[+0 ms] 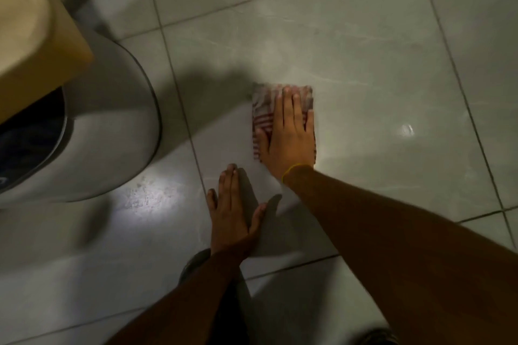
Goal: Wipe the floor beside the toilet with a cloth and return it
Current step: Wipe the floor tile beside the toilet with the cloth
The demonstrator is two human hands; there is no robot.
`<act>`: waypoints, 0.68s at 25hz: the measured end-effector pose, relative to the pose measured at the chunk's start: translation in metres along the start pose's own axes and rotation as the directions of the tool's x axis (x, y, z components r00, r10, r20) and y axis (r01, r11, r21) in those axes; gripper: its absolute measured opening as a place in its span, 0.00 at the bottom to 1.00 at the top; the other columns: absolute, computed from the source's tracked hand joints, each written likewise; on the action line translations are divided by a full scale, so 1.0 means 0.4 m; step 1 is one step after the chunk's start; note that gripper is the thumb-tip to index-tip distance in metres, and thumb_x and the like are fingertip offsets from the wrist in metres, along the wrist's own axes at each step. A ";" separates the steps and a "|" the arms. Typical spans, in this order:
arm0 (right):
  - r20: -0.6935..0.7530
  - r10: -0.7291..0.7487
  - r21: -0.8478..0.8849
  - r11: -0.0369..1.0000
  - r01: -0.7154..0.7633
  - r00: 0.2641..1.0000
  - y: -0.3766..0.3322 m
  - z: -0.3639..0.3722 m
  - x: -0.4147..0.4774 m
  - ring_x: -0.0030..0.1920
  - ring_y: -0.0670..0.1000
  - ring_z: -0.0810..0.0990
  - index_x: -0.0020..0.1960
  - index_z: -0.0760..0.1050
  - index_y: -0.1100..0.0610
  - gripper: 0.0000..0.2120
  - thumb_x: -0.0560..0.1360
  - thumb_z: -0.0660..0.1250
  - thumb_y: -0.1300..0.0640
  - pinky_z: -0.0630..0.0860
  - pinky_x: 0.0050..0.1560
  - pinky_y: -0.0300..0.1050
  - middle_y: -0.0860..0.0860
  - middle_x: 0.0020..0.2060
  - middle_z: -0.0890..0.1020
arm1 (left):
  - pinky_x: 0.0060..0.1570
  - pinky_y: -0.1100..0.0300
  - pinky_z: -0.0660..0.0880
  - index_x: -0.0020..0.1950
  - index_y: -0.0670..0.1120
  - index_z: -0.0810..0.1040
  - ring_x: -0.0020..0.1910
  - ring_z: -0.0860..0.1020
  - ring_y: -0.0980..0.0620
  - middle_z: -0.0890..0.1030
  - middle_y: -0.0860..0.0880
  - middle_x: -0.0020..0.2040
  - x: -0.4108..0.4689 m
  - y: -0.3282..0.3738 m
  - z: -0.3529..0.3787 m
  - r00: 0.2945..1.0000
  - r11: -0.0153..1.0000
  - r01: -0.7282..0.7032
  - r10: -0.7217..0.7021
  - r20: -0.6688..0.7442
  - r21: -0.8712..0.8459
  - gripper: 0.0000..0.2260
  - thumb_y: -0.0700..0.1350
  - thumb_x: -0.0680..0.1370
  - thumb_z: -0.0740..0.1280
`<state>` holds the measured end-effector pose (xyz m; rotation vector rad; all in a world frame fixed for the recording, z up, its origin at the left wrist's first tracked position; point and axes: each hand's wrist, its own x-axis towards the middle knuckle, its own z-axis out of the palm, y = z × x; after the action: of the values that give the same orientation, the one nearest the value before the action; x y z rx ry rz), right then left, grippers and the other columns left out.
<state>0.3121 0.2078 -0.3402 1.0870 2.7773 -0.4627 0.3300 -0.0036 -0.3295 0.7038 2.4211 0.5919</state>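
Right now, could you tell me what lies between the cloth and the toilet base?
In the head view, only bare tiled floor, crossed by one grout line and in shadow, separates the cloth from the toilet base.

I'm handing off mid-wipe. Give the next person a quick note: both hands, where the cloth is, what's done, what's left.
Right hand: flat, palm down, pressing the folded striped cloth onto the floor tile, to the right of the toilet.
Left hand: flat on the bare tile nearer the body, bracing, holding nothing.
Done: wiping is under way; how much floor is covered cannot be told.
Left: the smudged patch by the toilet base looks unwiped; finish there, then return the cloth.
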 end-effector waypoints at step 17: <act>-0.013 -0.283 0.041 0.958 0.283 0.959 0.055 0.059 -0.228 0.89 0.59 0.50 0.88 0.50 0.59 0.44 0.81 0.60 0.36 0.55 0.86 0.65 0.58 0.88 0.55 | 0.84 0.44 0.40 0.87 0.50 0.44 0.87 0.43 0.52 0.46 0.52 0.88 0.000 -0.003 0.007 0.999 1.000 -0.022 0.021 -0.049 -0.010 0.44 0.73 0.79 0.51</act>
<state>0.3940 0.1568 -0.3472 0.6978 2.9537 -0.5515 0.3313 -0.0038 -0.3322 0.7201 2.4564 0.6366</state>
